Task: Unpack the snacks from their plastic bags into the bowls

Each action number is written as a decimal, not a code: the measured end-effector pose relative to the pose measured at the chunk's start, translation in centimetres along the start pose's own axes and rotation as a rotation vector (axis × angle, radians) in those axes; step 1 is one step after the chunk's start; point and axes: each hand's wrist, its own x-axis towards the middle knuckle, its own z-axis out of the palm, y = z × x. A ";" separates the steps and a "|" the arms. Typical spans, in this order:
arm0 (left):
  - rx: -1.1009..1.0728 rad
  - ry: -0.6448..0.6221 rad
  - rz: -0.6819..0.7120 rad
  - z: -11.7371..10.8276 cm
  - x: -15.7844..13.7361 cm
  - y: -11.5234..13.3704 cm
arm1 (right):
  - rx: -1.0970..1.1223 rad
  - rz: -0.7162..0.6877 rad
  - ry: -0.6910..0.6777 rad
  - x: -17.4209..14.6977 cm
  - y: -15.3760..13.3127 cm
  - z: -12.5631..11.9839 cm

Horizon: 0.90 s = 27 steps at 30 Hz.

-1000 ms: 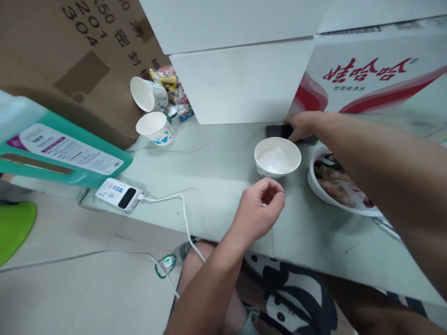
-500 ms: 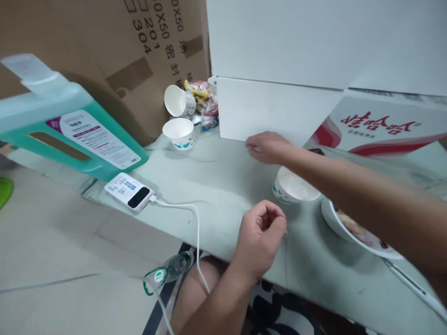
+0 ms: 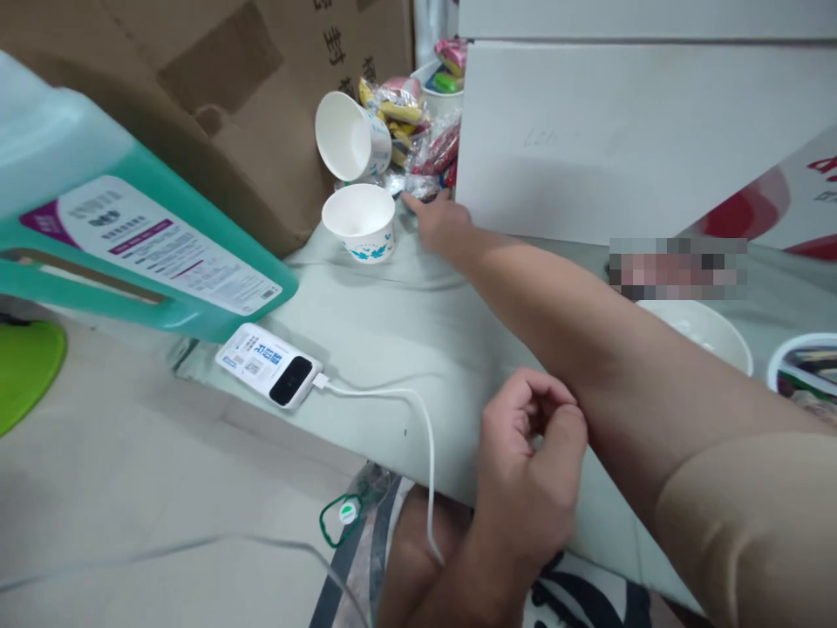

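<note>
My right hand reaches across the table to the small wrapped packets heaped between the boxes. Its fingers are apart, with the tips at the clear wrappers in front; I see nothing held. An upright white paper cup with a blue leaf print stands just left of it. Behind that, another paper cup lies tipped on its side. Close to me, my left hand hovers with fingers curled and thumb against the forefinger, nothing visible in it. A white paper cup with pale contents is partly behind my right forearm.
A jug of green liquid and a white device with a cable occupy the left. A cardboard box and white boxes back the table. A container sits at right; a bottle is below the edge.
My right hand has moved left and away from me, from beside the white box to the wrapped packets, its fingers spreading. My left hand stays curled. The view has shifted closer.
</note>
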 end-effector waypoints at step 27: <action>-0.020 0.178 0.409 3.0 1.1 -2.5 | 0.413 -0.125 0.357 -33.9 12.9 -6.3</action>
